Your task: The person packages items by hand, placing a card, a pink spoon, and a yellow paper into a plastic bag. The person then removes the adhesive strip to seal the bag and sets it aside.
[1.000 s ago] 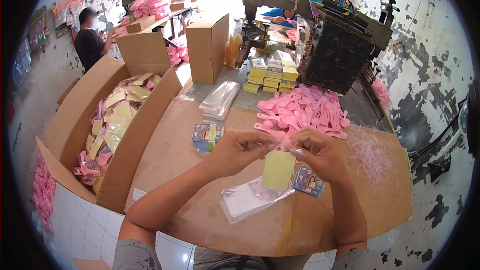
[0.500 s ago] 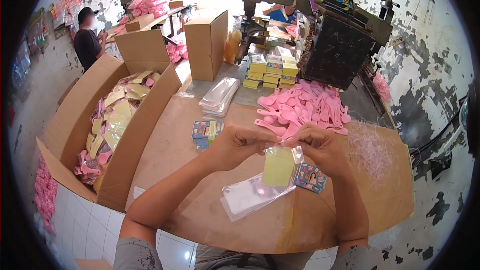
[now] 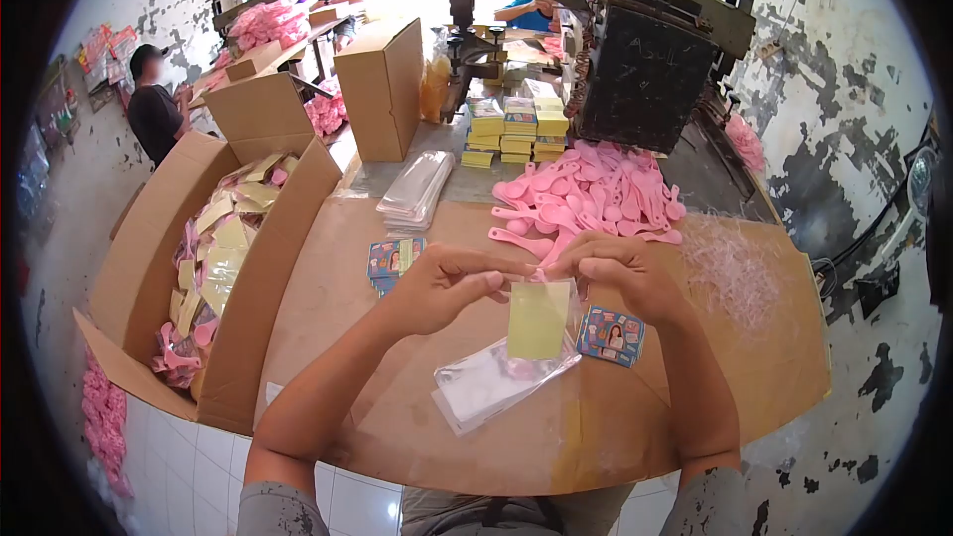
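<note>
Hanging lengthwise toward wearer: yellow card (image 3: 538,322) | left hand (image 3: 444,288): fingers parted | right hand (image 3: 627,276): fingers curled | hold on clear bag (image 3: 573,304) unclear

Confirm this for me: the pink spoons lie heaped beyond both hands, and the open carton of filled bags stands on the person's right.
Wrong side: the head view shows the open carton of filled bags on the person's left. The pink spoons do lie heaped beyond both hands.
</note>
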Demonstrator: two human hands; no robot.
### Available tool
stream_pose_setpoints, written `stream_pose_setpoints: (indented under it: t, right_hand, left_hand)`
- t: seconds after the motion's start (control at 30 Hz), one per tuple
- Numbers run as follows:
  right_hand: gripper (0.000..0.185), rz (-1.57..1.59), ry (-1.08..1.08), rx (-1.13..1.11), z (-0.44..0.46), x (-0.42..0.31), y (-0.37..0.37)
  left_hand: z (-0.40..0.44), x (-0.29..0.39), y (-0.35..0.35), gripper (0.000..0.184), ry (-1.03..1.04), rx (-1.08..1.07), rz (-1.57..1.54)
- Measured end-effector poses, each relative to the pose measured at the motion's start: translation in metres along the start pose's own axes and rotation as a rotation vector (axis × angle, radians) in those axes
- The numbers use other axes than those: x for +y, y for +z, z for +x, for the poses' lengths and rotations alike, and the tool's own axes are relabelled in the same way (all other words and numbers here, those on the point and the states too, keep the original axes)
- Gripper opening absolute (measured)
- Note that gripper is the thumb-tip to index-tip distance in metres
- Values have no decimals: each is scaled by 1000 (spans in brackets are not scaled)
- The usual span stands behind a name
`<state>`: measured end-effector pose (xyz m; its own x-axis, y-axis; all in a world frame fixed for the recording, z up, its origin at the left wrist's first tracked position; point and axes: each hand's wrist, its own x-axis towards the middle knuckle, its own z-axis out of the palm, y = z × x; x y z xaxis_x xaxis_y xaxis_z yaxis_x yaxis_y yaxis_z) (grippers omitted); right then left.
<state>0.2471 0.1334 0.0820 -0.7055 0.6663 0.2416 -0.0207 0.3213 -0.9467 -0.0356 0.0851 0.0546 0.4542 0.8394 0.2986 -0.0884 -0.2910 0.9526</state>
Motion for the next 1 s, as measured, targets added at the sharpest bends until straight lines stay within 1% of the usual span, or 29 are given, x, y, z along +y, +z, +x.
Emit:
stream_pose_setpoints:
  t: [0.03, 0.1, 0.13, 0.23, 0.3, 0.4, 0.5, 0.6, 0.7, 0.73, 0.8, 0.93, 1.0]
  right_hand:
    - [20, -73, 9, 7, -1, -2, 0]
    - [18, -218, 25, 20, -1, -4, 2]
    - [18, -220, 20, 18, -1, -3, 3]
    - [16, -231, 1, 10, 0, 2, 5]
    - [15, -246, -10, 11, 0, 4, 4]
    - [16, -181, -19, 3, 1, 14, 2]
    - [22, -110, -30, 1, 2, 15, 4]
    - [28, -79, 20, 87, 2, 13, 10]
    - [30, -9, 69, -19, 0, -2, 19]
    - [30, -54, 67, -31, 0, 1, 19]
    - [29, -148, 64, -53, -2, 12, 14]
    - [28, -49, 52, -16, -1, 15, 12]
    - [29, -50, 67, 4, -2, 15, 11]
  left_hand:
    - [0, 0, -1, 28, -12, -8, -53]
    - [1, -4, 0, 28, -50, 3, -64]
    - [1, -6, 0, 28, -69, 10, -69]
    - [2, -1, 6, 29, -190, 25, 142]
    - [4, 1, 7, 29, -171, 19, 85]
    - [6, -2, 8, 29, -162, 20, 47]
    - [6, -4, 9, 28, -154, 32, 48]
    - [6, 1, 12, 27, -142, 93, 60]
    - [5, 6, 8, 28, -112, 131, 124]
    - [5, 8, 6, 28, -97, 134, 155]
    - [5, 6, 5, 31, -50, 154, 94]
    - [8, -1, 10, 40, 67, 248, -66]
    - [5, 4, 12, 39, 35, 190, 42]
